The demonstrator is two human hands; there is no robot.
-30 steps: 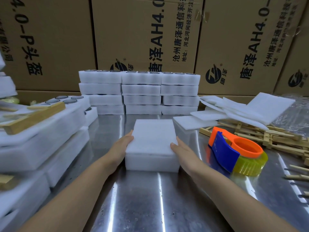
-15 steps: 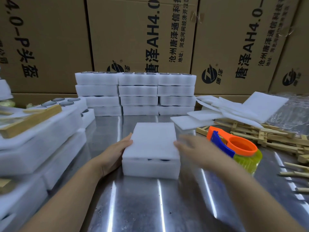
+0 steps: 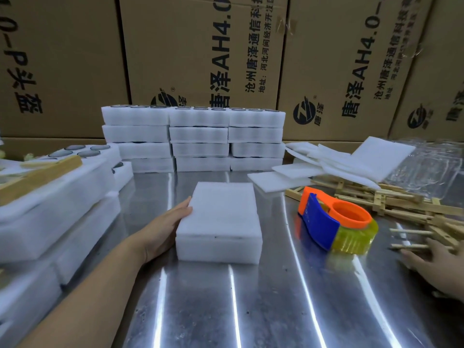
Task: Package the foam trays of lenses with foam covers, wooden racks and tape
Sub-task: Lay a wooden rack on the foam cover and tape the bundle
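Foam tray (image 3: 219,243) sits mid-desk with a foam cover (image 3: 221,207) on top; its lenses are hidden, only a thin dark seam shows at the front. Left hand (image 3: 168,229) lies flat against the tray's left side, fingers straight, gripping nothing. Right hand (image 3: 437,264) is at the desk's right edge, blurred and cut off by the frame, fingers spread and straight by loose wooden racks (image 3: 391,202); can't tell if it touches them. Tape dispenser (image 3: 334,219), orange and blue with a yellow roll, lies right of the tray, apart from it. Spare foam covers (image 3: 351,162) are piled over the racks towards the far right corner, with crumpled clear plastic (image 3: 431,167) behind, hard to make out. Stacked trays (image 3: 198,139) line the far edge, four high. More foam stacks (image 3: 50,197) crowd the left edge, partly cropped, with round dark lenses (image 3: 75,149) and a wooden bar (image 3: 37,177) visible. Desk (image 3: 251,310) is shiny metal with streaky glare. Printed cardboard boxes (image 3: 200,46) wall the back.
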